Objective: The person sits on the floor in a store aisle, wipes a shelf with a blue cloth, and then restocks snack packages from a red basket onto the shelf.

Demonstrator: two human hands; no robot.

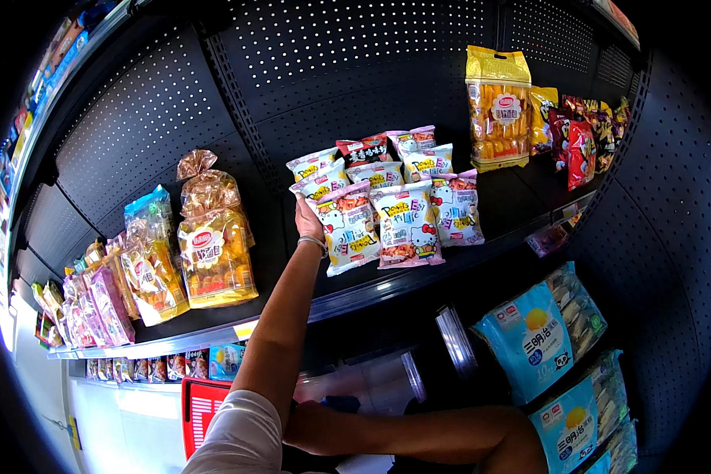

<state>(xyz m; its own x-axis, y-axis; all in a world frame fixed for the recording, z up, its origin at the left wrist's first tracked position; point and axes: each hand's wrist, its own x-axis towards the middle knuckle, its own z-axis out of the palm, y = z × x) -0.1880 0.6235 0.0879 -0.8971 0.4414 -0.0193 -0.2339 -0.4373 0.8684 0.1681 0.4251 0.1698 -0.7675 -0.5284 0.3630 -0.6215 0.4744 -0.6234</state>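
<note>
My left hand (pixel 309 220), with a band at the wrist, rests against the left edge of a group of snack bags on the dark shelf. It touches the front left Hello Kitty snack bag (pixel 349 228); its fingers are partly hidden, so a grip cannot be made out. Beside that bag stand another white and pink snack bag (pixel 407 225) and a pink one (pixel 456 207). Several more are behind, among them a red and black bag (pixel 364 150). My right hand (pixel 314 428) is low, below the shelf, partly hidden by my left arm; its fingers do not show clearly.
Bagged bread (pixel 216 255) and other packets stand left on the shelf. A large yellow bread bag (pixel 500 112) and small red packets (pixel 580 155) are at the right. Blue sandwich-cake packs (pixel 530 338) lie lower right. A red basket (pixel 198 409) is below the shelf's front edge (pixel 385 287).
</note>
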